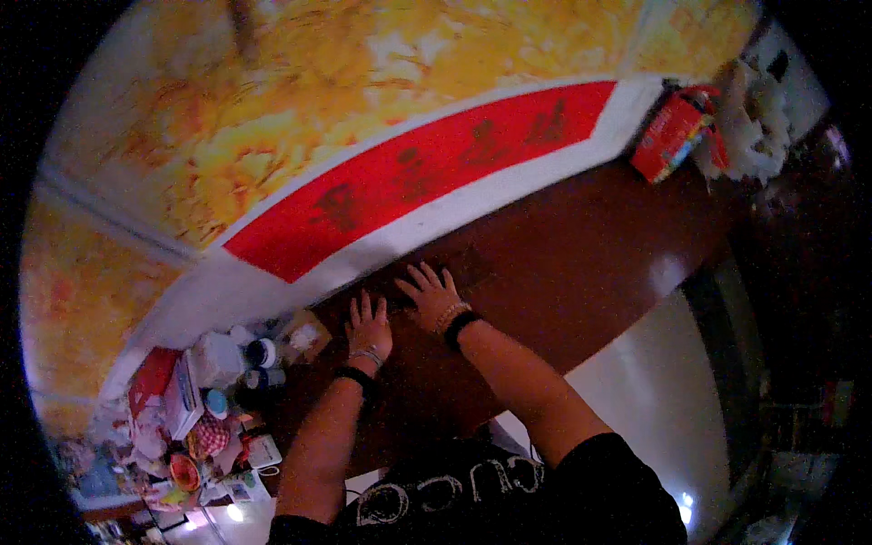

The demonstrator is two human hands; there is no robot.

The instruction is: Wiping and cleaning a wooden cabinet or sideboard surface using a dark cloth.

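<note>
My left hand (370, 330) lies with fingers spread at the wall-side edge of a dark reddish-brown table (565, 252). A bracelet and a dark band circle that wrist. Just to its right, my right hand (431, 296) reaches a little farther along the same edge, palm down and fingers apart, with a beaded bracelet and a black band. Neither hand holds anything. A faint dark flat patch (470, 269) shows on the tabletop beside the right fingers; what it is cannot be told in the dim light.
Behind the table, a red paper strip (422, 170) with dark characters is on the wall. Jars, a box (182, 398), a tissue-like white pack (214, 357) and a red basket-like item (184, 471) crowd the left end. A red package (671, 136) and white plastic bag (756, 129) are far right.
</note>
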